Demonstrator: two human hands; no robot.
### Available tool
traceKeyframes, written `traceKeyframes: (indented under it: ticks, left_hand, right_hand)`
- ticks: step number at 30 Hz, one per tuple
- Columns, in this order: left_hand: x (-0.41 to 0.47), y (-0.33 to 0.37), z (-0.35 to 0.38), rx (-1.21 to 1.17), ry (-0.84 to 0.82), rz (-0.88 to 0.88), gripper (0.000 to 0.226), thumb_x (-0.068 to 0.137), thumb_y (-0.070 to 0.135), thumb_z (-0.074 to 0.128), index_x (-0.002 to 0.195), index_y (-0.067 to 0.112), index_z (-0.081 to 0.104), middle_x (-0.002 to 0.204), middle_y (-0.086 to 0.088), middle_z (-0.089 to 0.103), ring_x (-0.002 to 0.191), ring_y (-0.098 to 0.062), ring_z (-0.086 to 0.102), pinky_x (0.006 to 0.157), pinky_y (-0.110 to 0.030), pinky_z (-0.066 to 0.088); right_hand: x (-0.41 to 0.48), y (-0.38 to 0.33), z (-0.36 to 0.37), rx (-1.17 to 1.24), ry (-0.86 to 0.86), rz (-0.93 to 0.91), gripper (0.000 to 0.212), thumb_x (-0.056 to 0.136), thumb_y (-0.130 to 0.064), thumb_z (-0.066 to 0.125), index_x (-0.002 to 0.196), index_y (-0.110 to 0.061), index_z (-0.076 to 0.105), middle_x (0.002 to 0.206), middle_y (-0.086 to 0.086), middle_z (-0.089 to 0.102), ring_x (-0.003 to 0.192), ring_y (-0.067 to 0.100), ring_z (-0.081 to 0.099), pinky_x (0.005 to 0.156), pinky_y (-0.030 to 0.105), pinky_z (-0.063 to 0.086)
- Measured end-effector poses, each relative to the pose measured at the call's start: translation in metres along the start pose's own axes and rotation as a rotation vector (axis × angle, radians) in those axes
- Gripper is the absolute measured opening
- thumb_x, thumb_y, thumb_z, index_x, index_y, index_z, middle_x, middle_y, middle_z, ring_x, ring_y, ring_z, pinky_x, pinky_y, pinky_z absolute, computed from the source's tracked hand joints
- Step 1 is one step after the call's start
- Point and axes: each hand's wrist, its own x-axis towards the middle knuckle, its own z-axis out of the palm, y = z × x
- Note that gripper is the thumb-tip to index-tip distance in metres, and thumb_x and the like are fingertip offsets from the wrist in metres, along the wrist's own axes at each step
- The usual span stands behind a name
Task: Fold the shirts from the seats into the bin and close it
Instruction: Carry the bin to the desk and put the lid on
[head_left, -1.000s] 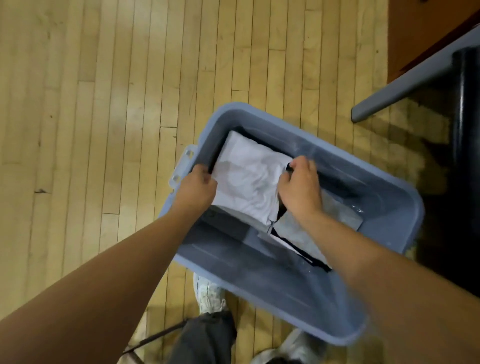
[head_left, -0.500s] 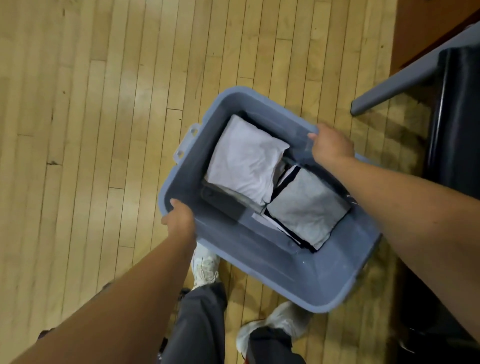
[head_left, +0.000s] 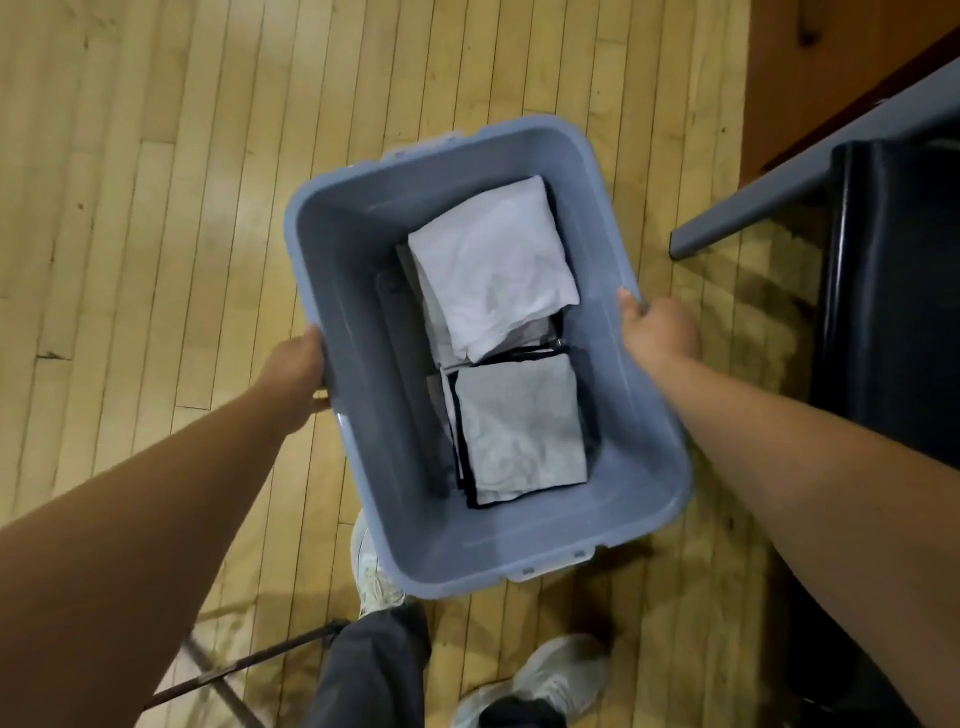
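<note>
A second ago both hands were down inside the bin (head_left: 345, 249), on the white folded shirt (head_left: 493, 270); half a second ago they had moved out to its rim. Now the bin has swung round from its slanted lie, so that its long sides run away from the person, and it sits more central in the view. The two shirts have kept their places inside it

The left hand (head_left: 296, 371) grips the rim of the left long side, fingers curled under the edge. The right hand (head_left: 657, 325) grips the rim of the right long side, thumb laid over the top and the other fingers hidden outside the wall. The bin lies between the hands, its top open, above the wooden floor (head_left: 156, 208); its near corner covers part of a pale shoe (head_left: 374, 569). The white shirt lies at the far end, and the grey folded shirt (head_left: 519, 426), edged in black, lies at the near end, the two touching in the middle. To the right stand a grey table (head_left: 779, 171) edge and a black seat (head_left: 893, 291)
</note>
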Motion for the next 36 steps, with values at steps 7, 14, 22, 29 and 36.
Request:
traceKeyframes:
  ticks: [7,14,22,29,36]
  left_hand:
    - [0.000,-0.009,-0.007,0.132,0.065,0.043,0.055,0.105,0.049,0.026,0.117,0.007,0.059,0.108,-0.018,0.065,0.099,-0.031,0.063,0.090,-0.047,0.054]
    - [-0.039,0.099,-0.049,0.111,0.129,0.171,0.053,0.101,0.051,0.031,0.102,0.007,0.061,0.093,-0.017,0.059,0.084,-0.030,0.059,0.077,-0.046,0.052]
    - [-0.181,0.299,-0.150,0.173,0.091,0.367,0.012,0.072,0.021,0.054,0.073,0.013,0.063,0.085,-0.018,0.066,0.071,-0.029,0.059,0.061,-0.039,0.046]
    - [-0.367,0.487,-0.223,0.158,-0.016,0.588,0.014,0.082,0.016,0.066,0.093,0.014,0.073,0.098,-0.013,0.074,0.086,-0.030,0.070,0.083,-0.045,0.059]
    - [-0.524,0.615,-0.246,0.110,-0.031,0.782,0.015,0.092,0.011,0.058,0.095,0.007,0.072,0.098,-0.017,0.072,0.081,-0.030,0.069,0.074,-0.038,0.059]
  right_hand:
    - [-0.019,0.009,0.005,0.328,-0.005,0.079,0.054,0.103,-0.053,0.033,0.066,-0.015,0.037,0.064,0.003,0.039,0.060,0.019,0.036,0.055,0.031,0.028]
    - [-0.057,-0.041,-0.058,0.483,0.017,0.162,0.054,0.102,-0.051,0.039,0.065,-0.013,0.048,0.064,0.005,0.049,0.063,0.023,0.047,0.057,0.030,0.036]
    - [-0.143,-0.161,-0.240,0.726,-0.019,0.115,0.054,0.093,-0.055,0.049,0.096,-0.005,0.069,0.100,0.019,0.071,0.095,0.037,0.067,0.092,0.053,0.054]
    - [-0.241,-0.265,-0.469,0.884,0.038,0.068,0.055,0.087,-0.051,0.057,0.099,0.001,0.067,0.097,0.019,0.072,0.088,0.038,0.069,0.085,0.052,0.058]
    - [-0.342,-0.317,-0.658,1.041,0.147,-0.040,0.032,0.099,-0.025,0.057,0.108,0.006,0.055,0.089,0.015,0.064,0.074,0.029,0.062,0.072,0.041,0.055]
